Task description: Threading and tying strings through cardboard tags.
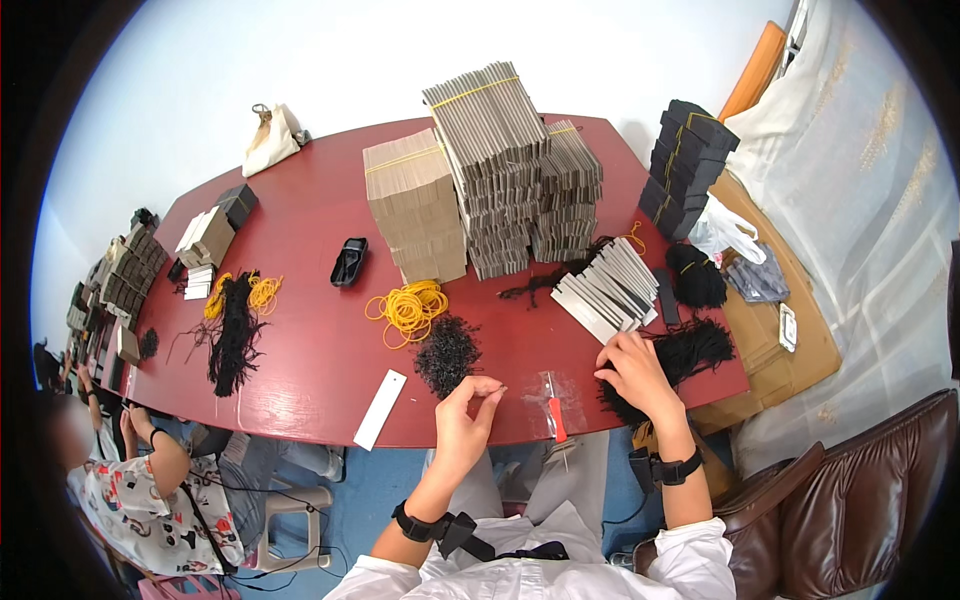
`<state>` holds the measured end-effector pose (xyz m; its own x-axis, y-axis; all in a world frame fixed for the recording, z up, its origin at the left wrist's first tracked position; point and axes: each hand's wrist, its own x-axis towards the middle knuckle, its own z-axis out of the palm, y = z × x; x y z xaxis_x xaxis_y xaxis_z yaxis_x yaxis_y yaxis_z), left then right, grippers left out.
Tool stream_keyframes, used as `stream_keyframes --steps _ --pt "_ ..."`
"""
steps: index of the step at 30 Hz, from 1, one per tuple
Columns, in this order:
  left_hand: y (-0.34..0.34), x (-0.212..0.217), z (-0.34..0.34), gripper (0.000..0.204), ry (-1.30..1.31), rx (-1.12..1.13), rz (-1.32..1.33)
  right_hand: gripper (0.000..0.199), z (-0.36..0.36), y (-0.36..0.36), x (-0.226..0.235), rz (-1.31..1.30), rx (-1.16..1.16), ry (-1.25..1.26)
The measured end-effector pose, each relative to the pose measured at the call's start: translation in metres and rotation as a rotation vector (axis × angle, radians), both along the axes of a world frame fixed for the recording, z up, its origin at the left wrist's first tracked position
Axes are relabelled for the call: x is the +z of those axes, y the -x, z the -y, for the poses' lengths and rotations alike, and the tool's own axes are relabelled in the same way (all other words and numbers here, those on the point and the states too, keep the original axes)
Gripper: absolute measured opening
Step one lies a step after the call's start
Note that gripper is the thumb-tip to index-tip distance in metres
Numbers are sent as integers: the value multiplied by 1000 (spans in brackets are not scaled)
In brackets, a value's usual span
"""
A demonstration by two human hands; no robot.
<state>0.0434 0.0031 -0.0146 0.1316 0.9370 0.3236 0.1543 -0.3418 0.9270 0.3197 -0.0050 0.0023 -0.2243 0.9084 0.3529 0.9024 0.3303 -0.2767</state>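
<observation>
We keep the black strings (680, 352) close by our right hand (634, 372), so grabbing one is easy; that hand lies on the bunch at the red table (310, 350) edge, fingers curled into it. Our left hand (465, 412) is raised, thumb and finger pinched together on something too thin to tell.

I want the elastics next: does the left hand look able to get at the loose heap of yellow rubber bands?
Probably yes. The left hand is raised at the near table edge, and the yellow rubber bands lie just beyond it, with only the small pile of black pieces beside the path.
</observation>
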Motion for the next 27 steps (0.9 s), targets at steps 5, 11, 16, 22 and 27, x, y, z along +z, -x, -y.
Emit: stream_keyframes --steps 5,11,16,22,27 --pt "-2 -2 1 8 20 -30 18 12 2 17 -1 -36 53 -109" --pt "-4 -13 7 11 139 -85 145 9 28 88 10 -738 168 133" --pt "-10 -9 13 16 204 -60 244 24 37 106 10 -1013 137 380" --pt "-14 -6 18 21 195 -11 140 23 35 112 4 -1149 142 420" --pt "-17 -2 21 23 158 -1 108 22 35 113 -3 -1191 191 444"
